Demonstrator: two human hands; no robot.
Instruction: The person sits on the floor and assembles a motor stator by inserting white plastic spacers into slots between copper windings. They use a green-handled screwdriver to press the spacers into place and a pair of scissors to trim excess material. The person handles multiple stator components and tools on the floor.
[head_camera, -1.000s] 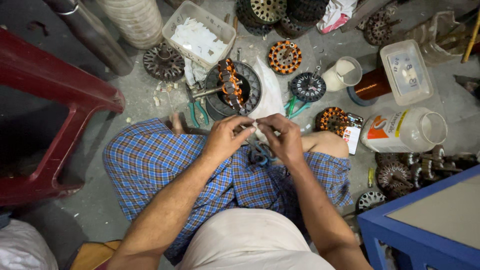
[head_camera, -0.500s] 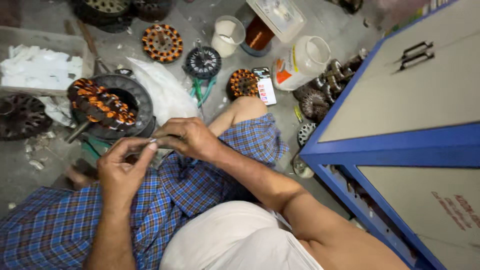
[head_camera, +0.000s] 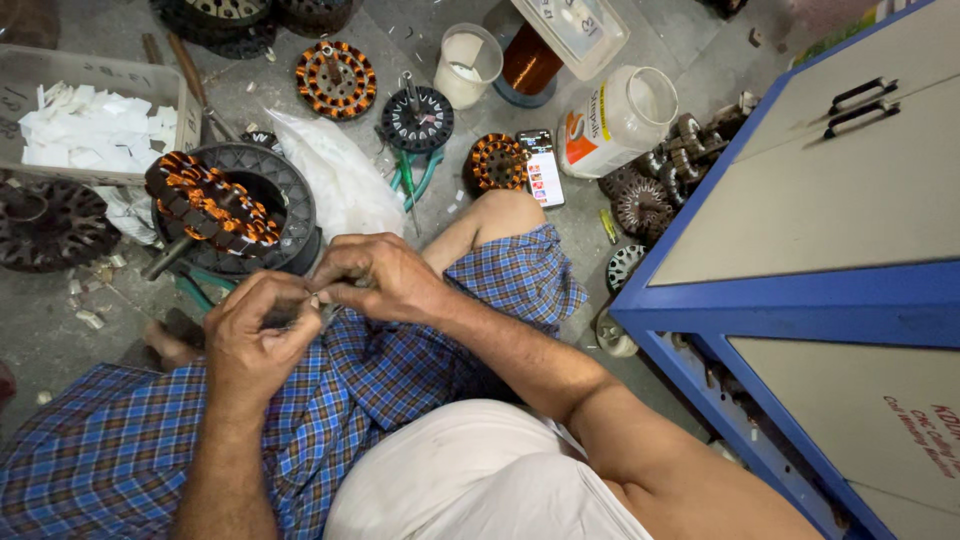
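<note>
At the left edge of the frame a dark rotor (head_camera: 48, 222) lies on the floor below my tray (head_camera: 30, 75) of white paper slips. Next to it a copper-wound stator (head_camera: 212, 205) leans in a black ring (head_camera: 290, 190), its coils already on, and I judge the winding itself largely done.

At lower centre my left hand (head_camera: 255, 340) is clenched over my checked lap, thumb and forefinger pinching a small pale piece (head_camera: 314, 300) that I cannot make out. My right hand (head_camera: 375, 275) touches it from the right, fingers curled on the same piece. What is left of this step I cannot tell.

Further right, more wound stators (head_camera: 336, 78), green pliers (head_camera: 418, 172), a phone (head_camera: 543, 167) and a white jar (head_camera: 615, 120) crowd the floor past my knee. A blue cabinet (head_camera: 800, 300) walls the right side, so I judge open room lies only over my lap.
</note>
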